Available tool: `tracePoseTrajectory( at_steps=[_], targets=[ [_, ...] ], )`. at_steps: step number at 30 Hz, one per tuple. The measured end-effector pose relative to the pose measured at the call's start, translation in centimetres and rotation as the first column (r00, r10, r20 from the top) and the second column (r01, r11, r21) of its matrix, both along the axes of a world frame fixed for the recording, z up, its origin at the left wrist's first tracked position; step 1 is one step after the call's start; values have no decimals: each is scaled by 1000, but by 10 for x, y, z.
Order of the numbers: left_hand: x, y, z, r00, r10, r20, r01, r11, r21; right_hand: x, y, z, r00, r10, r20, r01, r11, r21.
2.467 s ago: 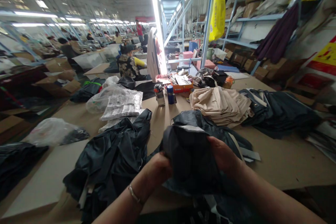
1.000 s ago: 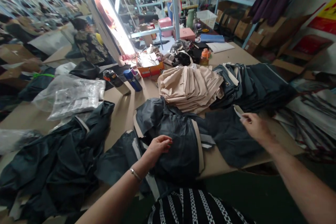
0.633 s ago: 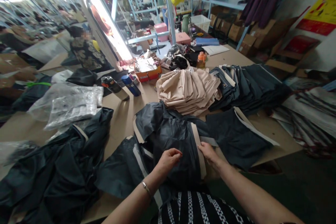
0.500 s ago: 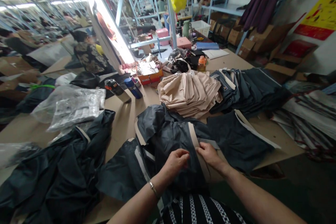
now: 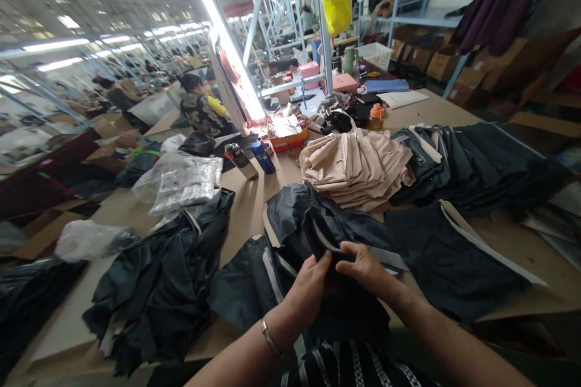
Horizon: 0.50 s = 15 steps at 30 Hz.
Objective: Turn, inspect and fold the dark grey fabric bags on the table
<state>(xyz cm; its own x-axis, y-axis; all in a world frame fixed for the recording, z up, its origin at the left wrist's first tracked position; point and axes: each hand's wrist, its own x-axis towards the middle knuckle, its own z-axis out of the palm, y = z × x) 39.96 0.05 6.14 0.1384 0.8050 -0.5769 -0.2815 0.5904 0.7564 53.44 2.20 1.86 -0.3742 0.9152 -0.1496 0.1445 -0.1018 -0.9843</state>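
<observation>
A dark jacket-like garment (image 5: 290, 211) with pale strips along its edges lies bunched on the table in front of me. My left hand (image 5: 313, 281) pinches a folded edge of it between thumb and fingers. Close beside it, my right hand (image 5: 363, 266) grips the same edge, thumb and index finger pressed together. A pale strip curves along the lifted fold between the hands. To the right lies a flat dark fabric panel (image 5: 445, 260) with a light edge. Farther left, another dark garment (image 5: 163, 278) is spread in loose folds.
Behind the work stand a beige fabric stack (image 5: 354, 163) and a dark fabric stack (image 5: 481, 157). Two bottles (image 5: 242, 163) are left of them, near an orange box (image 5: 290, 139) and plastic bags (image 5: 186, 184). A post with a bright lamp (image 5: 227, 42) rises behind. A person (image 5: 202, 109) sits beyond.
The view has swung left. My hands have come together, and the garment's edge is now lifted and folded between them. My left hand has taken hold of the cloth.
</observation>
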Motion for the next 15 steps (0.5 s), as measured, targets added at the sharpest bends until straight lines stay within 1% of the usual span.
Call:
tracePoseTrajectory(
  at_steps=[1,2,3,4,5,6,7,8,9,10,11,12,13,15],
  targets=[
    [-4,0,1,1000,-1,16,1,1000,1,5,1,3,994,14,-105,-24,995,-92],
    [-7,1,2,1000,-3,29,3,1000,6,12,3,5,982,21,-187,-51,986,-157],
    [-10,0,5,999,-11,44,11,1000,19,19,6,5,973,22,-229,-65,982,-178],
    [-13,-2,8,997,-40,69,37,999,34,27,11,2,974,20,-226,-57,986,-159],
    [-14,-6,14,989,-93,114,88,995,42,36,17,-1,983,4,-183,-24,994,-111],
    [-15,-11,20,968,-169,184,164,986,43,44,23,-6,992,-34,-121,27,998,-54],
    [-16,-17,26,927,-253,275,252,967,41,51,30,-10,994,-89,-67,89,996,-9],
    [-16,-23,33,865,-332,376,342,939,43,57,36,-14,988,-150,-37,151,988,15],
    [-16,-29,38,797,-389,461,415,908,49,61,41,-16,980,-194,-36,194,981,9],
    [-16,-32,43,745,-422,516,464,884,54,64,45,-16,975,-213,-59,212,977,-19],
    [-18,-33,46,724,-435,535,483,874,56,64,46,-14,976,-200,-91,196,979,-51],
    [-22,-30,47,731,-434,527,480,876,56,63,44,-9,980,-156,-127,147,986,-77],
    [-27,-24,48,760,-418,498,453,890,56,61,40,-3,981,-103,-164,88,991,-97],
    [-44,-5,47,845,-350,405,356,932,63,57,26,10,986,-3,-169,-11,997,-81]
  ],
)
